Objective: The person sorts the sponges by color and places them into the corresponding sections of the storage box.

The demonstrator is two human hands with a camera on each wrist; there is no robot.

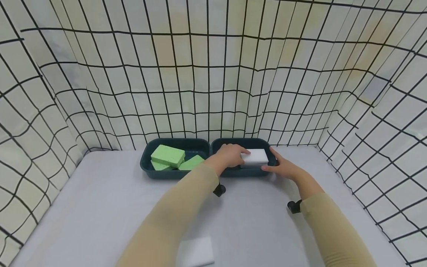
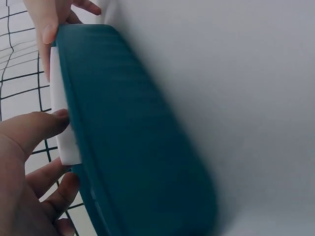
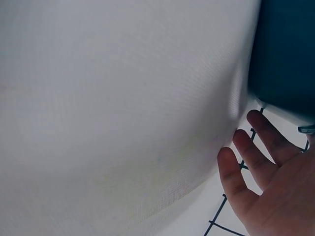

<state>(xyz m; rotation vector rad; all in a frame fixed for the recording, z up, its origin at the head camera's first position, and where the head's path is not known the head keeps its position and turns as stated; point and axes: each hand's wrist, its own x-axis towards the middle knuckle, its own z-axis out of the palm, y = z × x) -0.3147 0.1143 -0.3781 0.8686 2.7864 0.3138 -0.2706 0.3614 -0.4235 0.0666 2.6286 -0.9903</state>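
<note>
Two dark teal trays stand side by side at the back of the table. Green sponges (image 1: 168,155) lie in the left tray (image 1: 146,171); a white rectangular block (image 1: 255,157) is in the right tray (image 1: 247,172). My left hand (image 1: 230,154) reaches over and pinches the white block's left end; in the left wrist view its thumb presses the block's front face above the rim. At the right tray's right end, my right hand (image 1: 283,167) spreads thumb and forefinger about the corner, touching it. In the right wrist view the right hand's other fingers (image 3: 261,147) extend loosely.
Behind the trays and along both sides rises a black wire grid (image 1: 208,89) backed by pale cloth. A flat white piece (image 1: 197,253) lies near the front edge, partly hidden by the left sleeve. White cloth covers the table (image 1: 253,222).
</note>
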